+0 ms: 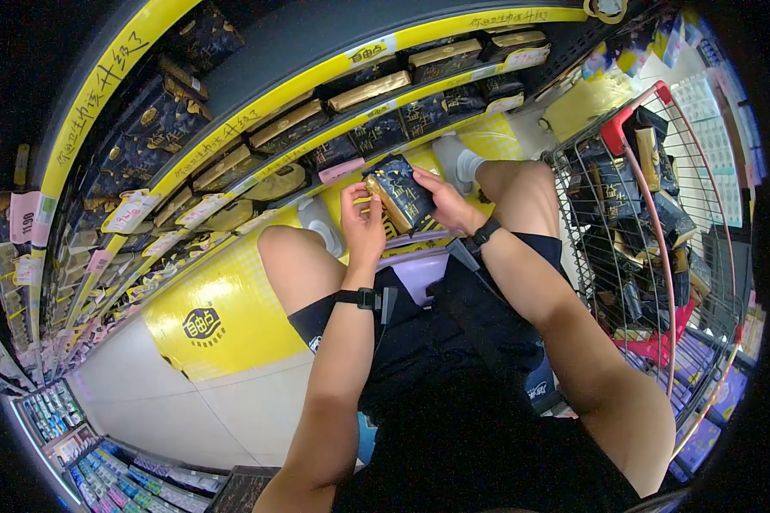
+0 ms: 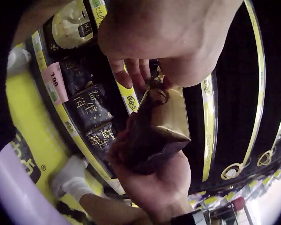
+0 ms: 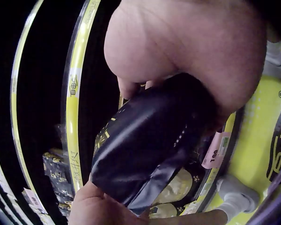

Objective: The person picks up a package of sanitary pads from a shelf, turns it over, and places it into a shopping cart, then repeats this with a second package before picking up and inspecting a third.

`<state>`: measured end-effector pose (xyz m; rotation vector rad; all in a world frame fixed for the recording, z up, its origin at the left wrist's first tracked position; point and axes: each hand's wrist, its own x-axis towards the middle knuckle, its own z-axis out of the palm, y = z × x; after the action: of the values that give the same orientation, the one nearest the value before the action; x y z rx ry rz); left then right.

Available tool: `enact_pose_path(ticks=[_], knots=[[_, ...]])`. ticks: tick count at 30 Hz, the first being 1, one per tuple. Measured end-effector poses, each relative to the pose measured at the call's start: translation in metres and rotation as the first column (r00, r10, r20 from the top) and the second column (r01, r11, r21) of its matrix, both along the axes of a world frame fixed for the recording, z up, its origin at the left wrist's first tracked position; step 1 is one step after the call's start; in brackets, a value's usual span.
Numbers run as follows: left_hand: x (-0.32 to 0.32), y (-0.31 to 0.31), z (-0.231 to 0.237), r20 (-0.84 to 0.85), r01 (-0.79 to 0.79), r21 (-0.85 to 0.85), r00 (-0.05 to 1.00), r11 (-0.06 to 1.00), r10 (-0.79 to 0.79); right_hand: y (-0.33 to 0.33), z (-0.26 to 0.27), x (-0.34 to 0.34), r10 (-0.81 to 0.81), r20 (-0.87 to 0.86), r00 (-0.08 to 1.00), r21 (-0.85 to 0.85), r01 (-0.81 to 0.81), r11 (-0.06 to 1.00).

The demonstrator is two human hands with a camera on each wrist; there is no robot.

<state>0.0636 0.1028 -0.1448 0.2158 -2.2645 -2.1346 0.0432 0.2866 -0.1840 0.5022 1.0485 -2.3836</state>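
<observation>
The left hand (image 1: 364, 218) pinches the gold end of a black 益生菌 pack (image 1: 405, 195) and the right hand (image 1: 445, 205) grips its other side — both hold it just in front of the yellow-edged shelving (image 1: 368, 53). The step looks like turning over or checking this one pack; moving it would seem to call for a single steady grip. Matching packs (image 1: 376, 134) line the shelving; a loaded wire shopping cart (image 1: 614, 135) stands near its right end.

Dark, probably plastic packs (image 1: 378, 134) on yellow-edged shelves (image 1: 453, 26)
</observation>
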Motion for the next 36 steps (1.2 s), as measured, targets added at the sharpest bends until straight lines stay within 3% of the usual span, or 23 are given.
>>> enact_pose_path(ticks=[18,33,36], knots=[[-0.002,-0.006,-0.013,0.029,-0.008,-0.093,1.000,0.996,0.011,-0.002,0.007,0.004,-0.014,-0.027,1.000,0.028,0.015,0.999],[0.003,-0.004,0.000,0.066,0.242,-0.133,0.970,0.961,-0.235,-0.002,0.011,0.004,-0.194,0.029,0.981,0.076,0.192,0.978],[0.004,0.000,-0.003,0.006,0.234,-0.121,0.972,0.965,-0.235,0.001,0.006,0.003,-0.188,-0.004,0.982,0.039,0.188,0.981]])
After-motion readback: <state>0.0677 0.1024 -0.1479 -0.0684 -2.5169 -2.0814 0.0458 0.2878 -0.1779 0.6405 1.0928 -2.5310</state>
